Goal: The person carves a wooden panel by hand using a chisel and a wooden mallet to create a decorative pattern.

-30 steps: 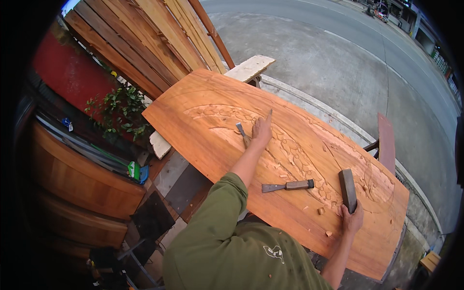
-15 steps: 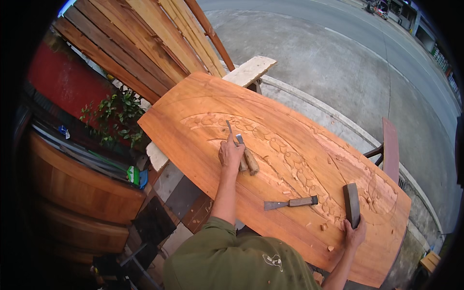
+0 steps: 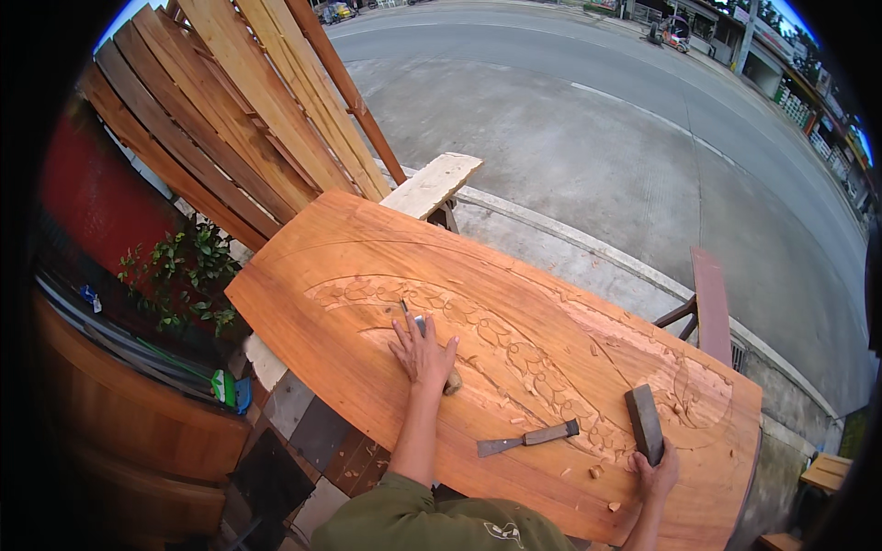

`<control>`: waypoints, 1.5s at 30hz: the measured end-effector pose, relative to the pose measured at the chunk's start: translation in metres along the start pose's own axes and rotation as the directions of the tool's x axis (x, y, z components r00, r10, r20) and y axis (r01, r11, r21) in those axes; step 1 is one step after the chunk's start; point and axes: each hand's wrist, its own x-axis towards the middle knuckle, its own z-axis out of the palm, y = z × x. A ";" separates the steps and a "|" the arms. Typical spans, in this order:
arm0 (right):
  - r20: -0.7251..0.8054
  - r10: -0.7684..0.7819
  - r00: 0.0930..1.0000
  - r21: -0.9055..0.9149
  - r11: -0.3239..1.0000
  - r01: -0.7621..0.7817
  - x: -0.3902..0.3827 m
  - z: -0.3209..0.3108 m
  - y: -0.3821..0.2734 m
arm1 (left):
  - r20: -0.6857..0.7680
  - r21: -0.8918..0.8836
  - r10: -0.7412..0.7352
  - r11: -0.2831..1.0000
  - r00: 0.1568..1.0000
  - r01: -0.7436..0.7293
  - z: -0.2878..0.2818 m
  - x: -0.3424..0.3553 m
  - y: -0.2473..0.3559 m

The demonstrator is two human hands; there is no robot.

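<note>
A wooden panel (image 3: 303, 257) with carved leafy bands lies before me. My left hand (image 3: 424, 354) is spread over the tools near the panel's left middle, fingers apart and touching them. Under it are chisels (image 3: 450, 381), their blades poking up between the fingers and partly hidden. My right hand (image 3: 654, 473) grips the lower end of a long dark wooden block (image 3: 645, 422) at the panel's right. Between my hands lies a wide-bladed chisel (image 3: 542, 438) with a wooden handle, among small shavings and wood chips (image 3: 595, 471).
Wooden planks (image 3: 276, 110) lean at the upper left, above a pale board (image 3: 432, 184). A reddish board (image 3: 709, 303) projects behind the panel's right end. A leafy plant (image 3: 184, 271) and stacked wooden panels (image 3: 119, 386) stand left. Concrete pavement (image 3: 570, 138) and a road lie beyond.
My left hand has gone from holding a chisel over the carving to lying spread on the chisels. The view has tilted up, showing more road. My right hand still holds the block.
</note>
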 end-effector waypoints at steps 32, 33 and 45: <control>-0.055 -0.035 0.998 0.048 0.998 0.038 -0.003 -0.009 0.006 | -0.176 -0.365 0.793 0.497 0.583 -0.787 0.022 -0.139 0.110; -0.055 -0.035 0.998 0.052 0.998 0.038 -0.003 -0.007 0.007 | -0.176 -0.362 0.794 0.497 0.582 -0.788 0.028 -0.161 0.120; -0.066 0.052 0.996 0.080 0.996 -0.047 -0.007 -0.003 0.007 | -0.114 -0.253 0.870 0.442 0.480 -0.861 0.047 -0.215 0.144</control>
